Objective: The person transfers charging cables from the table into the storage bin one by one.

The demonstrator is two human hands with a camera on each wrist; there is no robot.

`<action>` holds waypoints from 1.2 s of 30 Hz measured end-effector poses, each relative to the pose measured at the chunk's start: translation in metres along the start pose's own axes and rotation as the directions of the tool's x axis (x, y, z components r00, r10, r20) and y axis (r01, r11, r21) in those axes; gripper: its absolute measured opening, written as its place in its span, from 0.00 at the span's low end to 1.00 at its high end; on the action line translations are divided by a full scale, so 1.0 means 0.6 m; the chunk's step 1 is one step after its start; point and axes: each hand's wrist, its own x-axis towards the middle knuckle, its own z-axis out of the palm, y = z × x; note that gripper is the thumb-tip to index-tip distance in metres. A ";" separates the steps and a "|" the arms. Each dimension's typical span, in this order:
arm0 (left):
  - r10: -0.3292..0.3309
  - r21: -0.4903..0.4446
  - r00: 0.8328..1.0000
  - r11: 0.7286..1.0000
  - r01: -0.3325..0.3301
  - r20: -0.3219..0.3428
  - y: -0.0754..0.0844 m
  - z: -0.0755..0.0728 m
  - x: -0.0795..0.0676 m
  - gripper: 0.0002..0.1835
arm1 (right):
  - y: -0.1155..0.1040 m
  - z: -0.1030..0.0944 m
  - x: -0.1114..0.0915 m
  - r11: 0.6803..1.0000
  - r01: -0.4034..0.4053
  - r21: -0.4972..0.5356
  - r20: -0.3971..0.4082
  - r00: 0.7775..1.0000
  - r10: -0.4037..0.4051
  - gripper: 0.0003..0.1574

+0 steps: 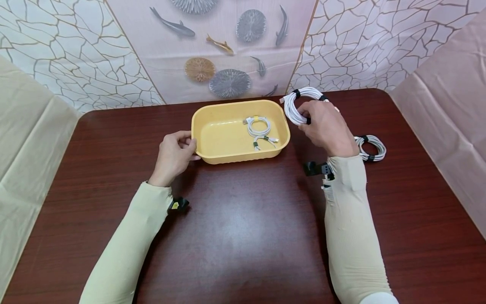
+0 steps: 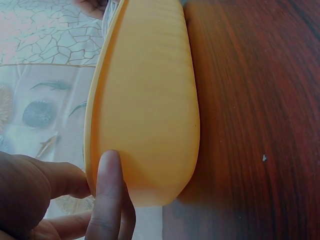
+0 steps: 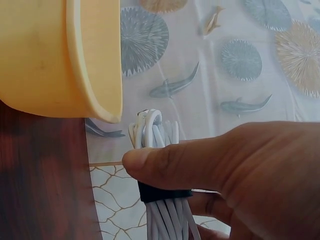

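My left hand (image 1: pixel 174 155) grips the left end of a yellow plastic tub (image 1: pixel 201 122), its thumb at the rim and fingers against the outer wall in the left wrist view. Inside the tub, toward its right side, lie a coiled white USB cable (image 1: pixel 259 126) with a yellow tie and a short white cable (image 1: pixel 264 141) with a dark tie. Just right of the tub, my right hand (image 1: pixel 325 124) pinches a thick coil of white cable (image 1: pixel 292 110) bound with black straps. The right wrist view shows the thumb across this coil (image 3: pixel 167 220), beside the tub's rim.
Another white cable coil (image 1: pixel 373 147) with black straps lies on the dark wooden table (image 1: pixel 235 228), right of my right wrist. Patterned cloth (image 1: pixel 231 42) hangs behind the table, with plain cloth at both sides. Black straps sit at both wrists.
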 end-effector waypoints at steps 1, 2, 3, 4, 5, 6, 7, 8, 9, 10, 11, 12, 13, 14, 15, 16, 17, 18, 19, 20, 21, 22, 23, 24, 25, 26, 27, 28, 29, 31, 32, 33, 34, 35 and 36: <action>0.000 0.000 1.000 1.000 0.000 0.000 0.000 0.000 0.000 0.20 | -0.001 0.001 0.000 1.000 0.001 -0.004 0.003 1.000 -0.001 0.12; 0.000 0.000 1.000 1.000 0.000 0.000 0.000 0.000 0.000 0.20 | -0.003 0.001 0.001 1.000 0.004 -0.005 0.005 1.000 -0.004 0.12; 0.000 0.001 1.000 1.000 0.000 -0.001 0.000 0.000 0.000 0.20 | -0.004 0.002 0.001 1.000 0.005 -0.004 0.008 1.000 -0.005 0.11; -0.001 0.000 1.000 1.000 0.001 -0.002 0.000 0.000 0.000 0.20 | -0.005 0.003 0.002 1.000 0.007 -0.002 0.010 1.000 -0.007 0.11; -0.001 0.000 1.000 1.000 0.001 -0.002 0.000 0.000 0.000 0.20 | -0.007 0.004 0.002 1.000 0.009 -0.001 0.011 1.000 -0.009 0.11; -0.002 0.002 1.000 1.000 0.002 -0.002 0.000 0.000 0.000 0.20 | -0.009 0.005 0.003 1.000 0.012 0.002 0.014 1.000 -0.012 0.12; -0.003 0.002 1.000 1.000 0.003 -0.002 0.000 0.000 0.000 0.20 | -0.010 0.005 0.004 1.000 0.012 0.004 0.013 1.000 -0.012 0.12; -0.003 0.004 1.000 1.000 0.003 -0.002 0.000 0.000 -0.001 0.20 | -0.011 0.006 0.004 1.000 0.014 0.007 0.013 1.000 -0.014 0.12; -0.004 0.005 1.000 1.000 0.004 -0.002 0.000 -0.001 -0.001 0.20 | -0.012 0.006 0.004 1.000 0.015 0.010 0.013 1.000 -0.015 0.12; -0.004 0.006 1.000 1.000 0.004 -0.003 0.000 -0.001 -0.001 0.20 | -0.014 0.007 0.005 1.000 0.016 0.013 0.013 1.000 -0.016 0.13; -0.006 0.009 1.000 1.000 0.006 -0.003 0.001 -0.001 -0.001 0.20 | -0.015 0.007 0.005 1.000 0.019 0.015 0.014 1.000 -0.019 0.13; -0.008 0.012 1.000 1.000 0.008 -0.003 0.001 -0.001 -0.001 0.20 | -0.015 0.008 0.005 1.000 0.022 0.015 0.015 1.000 -0.022 0.12; -0.011 0.013 1.000 1.000 0.011 -0.002 0.001 -0.001 -0.001 0.20 | -0.016 0.008 0.005 1.000 0.024 0.014 0.014 1.000 -0.024 0.12; -0.013 0.015 1.000 1.000 0.013 -0.002 0.001 -0.001 -0.001 0.20 | -0.016 0.009 0.005 1.000 0.028 0.013 0.013 1.000 -0.028 0.11; -0.014 0.019 1.000 1.000 0.014 -0.002 0.001 -0.001 -0.001 0.20 | -0.016 0.009 0.005 0.999 0.031 0.012 0.012 0.999 -0.031 0.10; -0.015 0.023 1.000 1.000 0.015 -0.002 0.001 -0.001 -0.001 0.20 | -0.016 0.009 0.005 0.999 0.034 0.010 0.011 0.999 -0.034 0.10; -0.016 0.026 1.000 1.000 0.016 -0.002 0.002 -0.001 -0.001 0.20 | -0.016 0.009 0.005 0.999 0.036 0.007 0.010 0.999 -0.036 0.09; -0.015 0.027 1.000 1.000 0.015 -0.002 0.002 -0.001 -0.001 0.20 | -0.016 0.009 0.005 0.999 0.037 0.007 0.008 0.999 -0.037 0.08; -0.013 0.026 1.000 1.000 0.013 -0.001 0.002 -0.001 -0.001 0.20 | -0.016 0.009 0.005 0.999 0.036 0.007 0.007 0.999 -0.036 0.08; -0.010 0.027 1.000 1.000 0.010 -0.002 0.002 -0.001 -0.002 0.20 | -0.017 0.009 0.005 0.999 0.037 0.007 0.005 0.999 -0.037 0.08; -0.008 0.026 1.000 1.000 0.008 -0.001 0.002 -0.001 -0.002 0.20 | -0.017 0.009 0.004 0.999 0.037 0.007 0.003 0.999 -0.037 0.09; -0.006 0.022 1.000 1.000 0.006 -0.001 0.002 -0.001 -0.002 0.20 | -0.017 0.008 0.005 0.999 0.037 0.007 0.003 0.999 -0.037 0.09; -0.003 0.017 1.000 1.000 0.003 -0.001 0.002 -0.001 -0.002 0.20 | -0.018 0.008 0.005 0.999 0.036 0.006 0.002 0.999 -0.036 0.09; -0.003 0.016 1.000 1.000 0.003 -0.001 0.002 -0.001 -0.002 0.20 | -0.019 0.008 0.005 0.999 0.035 0.007 0.004 0.999 -0.035 0.09; -0.003 0.014 1.000 1.000 0.003 0.001 0.002 -0.002 -0.002 0.20 | -0.020 0.008 0.005 0.999 0.033 0.007 0.006 0.999 -0.033 0.10; -0.004 0.014 1.000 1.000 0.004 0.002 0.001 -0.002 -0.001 0.20 | -0.021 0.008 0.005 1.000 0.031 0.007 0.006 1.000 -0.031 0.10; -0.005 0.014 1.000 1.000 0.005 0.004 0.001 -0.002 -0.001 0.20 | -0.021 0.008 0.004 1.000 0.029 0.007 0.009 1.000 -0.029 0.11; -0.007 0.016 1.000 1.000 0.007 0.005 0.001 -0.002 -0.001 0.20 | -0.022 0.008 0.004 1.000 0.028 0.007 0.011 1.000 -0.028 0.11; -0.009 0.018 1.000 1.000 0.009 0.005 0.000 -0.002 -0.001 0.20 | -0.023 0.008 0.004 1.000 0.028 0.007 0.011 1.000 -0.028 0.11; -0.011 0.020 1.000 1.000 0.010 0.006 0.000 -0.002 -0.001 0.20 | -0.023 0.010 0.004 1.000 0.030 0.007 0.008 1.000 -0.030 0.11; -0.009 0.020 1.000 1.000 0.009 0.005 0.000 -0.002 -0.001 0.20 | -0.024 0.010 0.005 0.999 0.033 0.006 0.004 0.999 -0.033 0.10; -0.008 0.020 1.000 1.000 0.008 0.005 -0.001 -0.002 0.000 0.20 | -0.024 0.011 0.005 0.999 0.036 0.005 0.001 0.999 -0.036 0.10; -0.008 0.021 1.000 1.000 0.008 0.004 -0.001 -0.002 0.000 0.21 | -0.024 0.011 0.005 0.999 0.040 0.004 -0.003 0.999 -0.040 0.10; -0.009 0.021 1.000 1.000 0.009 0.003 -0.001 -0.002 0.000 0.21 | -0.025 0.012 0.006 0.999 0.042 0.006 -0.004 0.999 -0.042 0.10; -0.010 0.023 1.000 1.000 0.010 0.003 -0.001 -0.002 -0.001 0.21 | -0.026 0.012 0.006 0.999 0.043 0.008 -0.003 0.999 -0.043 0.11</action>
